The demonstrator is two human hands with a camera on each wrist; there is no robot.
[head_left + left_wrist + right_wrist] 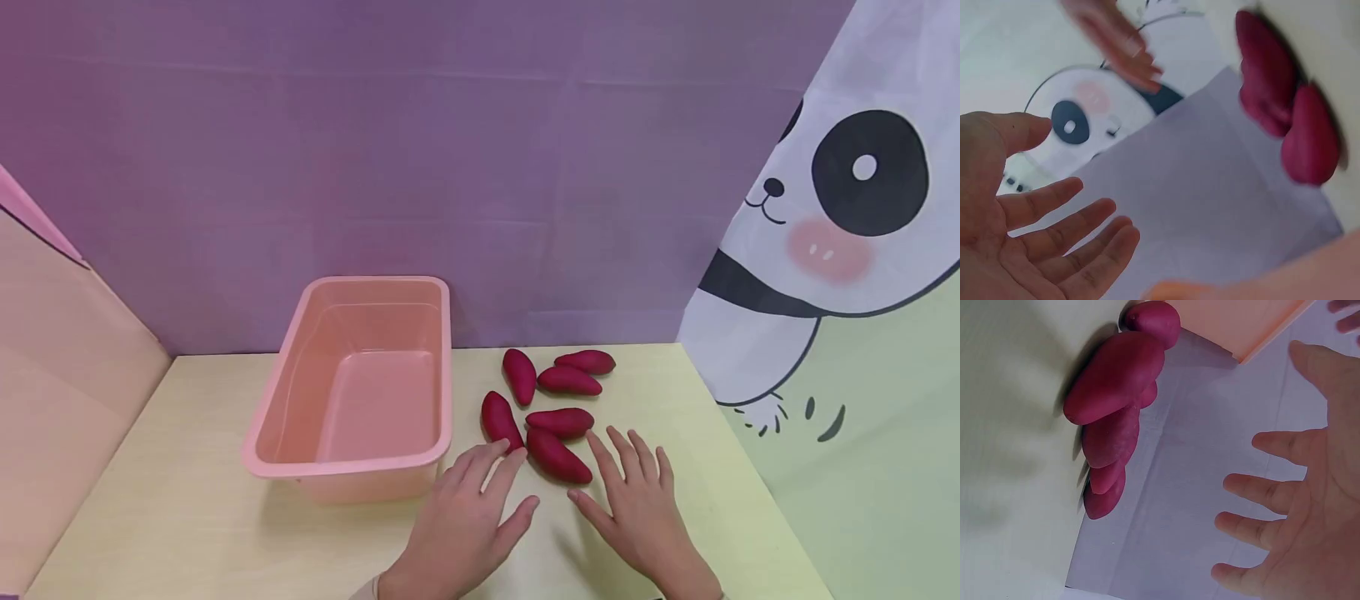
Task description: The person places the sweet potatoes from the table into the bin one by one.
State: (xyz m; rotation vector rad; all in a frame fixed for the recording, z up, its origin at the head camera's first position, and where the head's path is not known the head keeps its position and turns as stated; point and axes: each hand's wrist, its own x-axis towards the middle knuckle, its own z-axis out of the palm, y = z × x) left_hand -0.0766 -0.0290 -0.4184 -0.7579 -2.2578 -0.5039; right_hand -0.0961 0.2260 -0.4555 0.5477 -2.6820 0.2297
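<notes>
Several dark red sweet potatoes point(557, 457) lie in a loose group on the table, right of a pink plastic basin point(348, 468). In the head view my left hand point(463, 525) hovers at the group's near left, its fingertips overlapping the end of one sweet potato point(498, 417). My right hand point(637, 508) is spread at the near right of the group. Both wrist views show the palms with fingers apart and nothing held: the left hand point(1041, 219) and the right hand point(1310, 494). The right wrist view shows the sweet potatoes point(1116, 375) apart from the fingers.
The basin stands at the left-middle of the pale wooden table point(187, 517), with no contents visible. A purple cloth wall point(450, 167) closes off the back. On the right hangs a panel with a panda drawing point(840, 233), and a pale panel point(67, 400) stands on the left.
</notes>
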